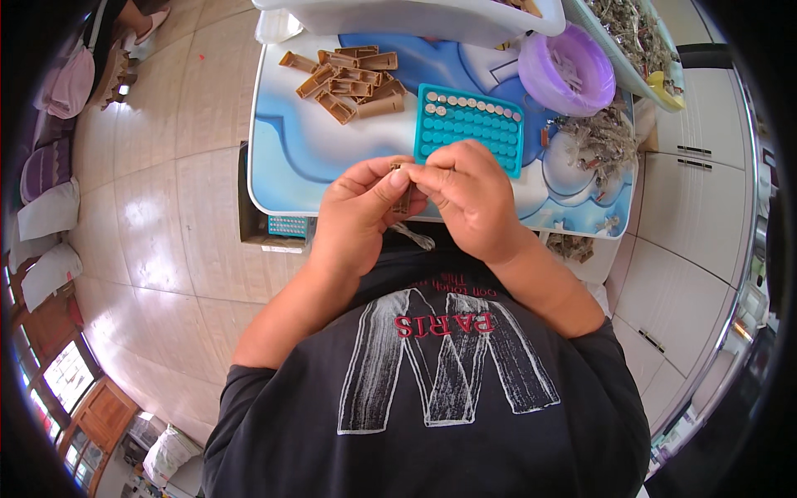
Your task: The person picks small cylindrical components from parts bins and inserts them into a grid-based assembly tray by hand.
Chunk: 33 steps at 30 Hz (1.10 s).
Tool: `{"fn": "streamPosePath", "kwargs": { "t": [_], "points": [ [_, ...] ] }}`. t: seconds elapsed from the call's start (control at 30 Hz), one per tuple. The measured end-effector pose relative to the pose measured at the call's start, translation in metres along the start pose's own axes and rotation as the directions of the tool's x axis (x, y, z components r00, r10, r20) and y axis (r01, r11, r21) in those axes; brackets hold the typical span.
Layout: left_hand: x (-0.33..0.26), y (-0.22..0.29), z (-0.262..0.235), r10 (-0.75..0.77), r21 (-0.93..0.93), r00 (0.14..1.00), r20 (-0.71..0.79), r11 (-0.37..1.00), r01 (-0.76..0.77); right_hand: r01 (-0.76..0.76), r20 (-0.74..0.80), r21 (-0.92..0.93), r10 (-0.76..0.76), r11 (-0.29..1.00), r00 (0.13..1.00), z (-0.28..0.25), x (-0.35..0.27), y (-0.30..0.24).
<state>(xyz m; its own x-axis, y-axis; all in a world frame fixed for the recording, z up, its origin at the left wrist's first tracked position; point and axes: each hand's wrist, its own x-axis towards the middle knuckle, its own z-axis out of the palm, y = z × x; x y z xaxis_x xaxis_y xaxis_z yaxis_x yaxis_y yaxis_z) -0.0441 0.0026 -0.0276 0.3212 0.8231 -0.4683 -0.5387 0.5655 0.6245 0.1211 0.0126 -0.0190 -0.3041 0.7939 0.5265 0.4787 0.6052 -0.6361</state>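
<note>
Just over the near edge of the table, my left hand [357, 212] grips a small brown plastic casing [403, 202] between thumb and fingers. The casing is held lengthwise toward me, and fingers cover much of it. My right hand [477, 199] is closed, its thumb and fingertip pressed together at the casing's far end. Whether a small part sits in that pinch is hidden. Right beyond my right hand lies a teal tray [470, 130] with rows of round pockets. Small pale discs [465, 103] fill most of its far row and a couple of pockets in the second.
A pile of brown casings [353, 83] lies at the far left of the table [290, 178]. Along the back stand a white bin [415, 21] and a purple bowl [540, 62] with pale pieces. Tangled wired parts [594, 145] lie at right, below a loaded basket [639, 79].
</note>
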Motion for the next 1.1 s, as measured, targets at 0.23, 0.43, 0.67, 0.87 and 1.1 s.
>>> {"fn": "streamPosePath", "kwargs": {
  "t": [0.23,0.43,0.67,0.87,1.1],
  "points": [
    [-0.004,0.013,-0.02,0.04,-0.05,0.998,-0.057,0.998,-0.043,0.024,0.052,-0.359,-0.006,0.933,0.999,0.018,0.052,0.021],
    [-0.009,0.02,-0.021,0.026,-0.074,0.989,-0.147,0.997,-0.038,0.098,0.31,-0.511,0.077,0.854,0.948,0.033,0.06,0.022],
    [-0.02,0.035,-0.02,0.124,-0.052,0.976,-0.179,0.99,-0.135,0.179,0.366,-0.265,-0.073,0.947,0.928,0.021,0.045,0.018],
    [-0.018,0.033,-0.019,0.097,-0.086,0.982,-0.162,0.99,-0.112,0.128,0.326,-0.399,0.01,0.908,0.945,0.02,0.043,0.006],
    [-0.016,0.029,-0.015,0.074,-0.118,0.989,-0.132,0.989,-0.09,0.009,0.208,-0.299,0.056,0.954,0.977,0.015,0.039,0.007]
  ]
}}
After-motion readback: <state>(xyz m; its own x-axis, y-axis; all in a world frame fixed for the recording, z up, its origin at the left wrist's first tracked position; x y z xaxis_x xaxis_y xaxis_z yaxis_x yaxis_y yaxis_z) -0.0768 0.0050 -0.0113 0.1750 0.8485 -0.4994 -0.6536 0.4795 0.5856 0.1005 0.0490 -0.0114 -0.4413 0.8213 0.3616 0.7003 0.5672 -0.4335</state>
